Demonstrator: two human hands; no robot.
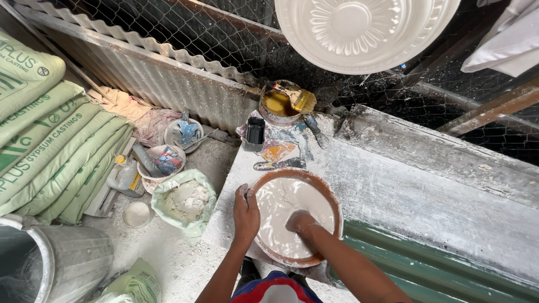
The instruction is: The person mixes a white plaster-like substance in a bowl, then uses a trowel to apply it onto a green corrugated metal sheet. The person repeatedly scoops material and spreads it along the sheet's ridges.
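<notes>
Right in the middle sits a round brown mould full of wet white plaster, and everything else is told from it. Under it is a long grey workbench dusted with white powder, the biggest thing in view. Far off to the side of the mould, stacked green sacks lie on the floor. High above the mould hangs a big white round plaster casting with a flower pattern. Low and far off from the mould, past the sacks, stands a grey metal bin. Beside the mould, down on the floor, is an open green bag of white lumps. Just past the mould's far edge lies a small dark trowel, and further on stands a tin of yellow liquid with a brush across it.

The left hand is curled over the mould's rim, gripping it. The right hand presses down into the wet plaster; I cannot tell how far open its fingers are.
</notes>
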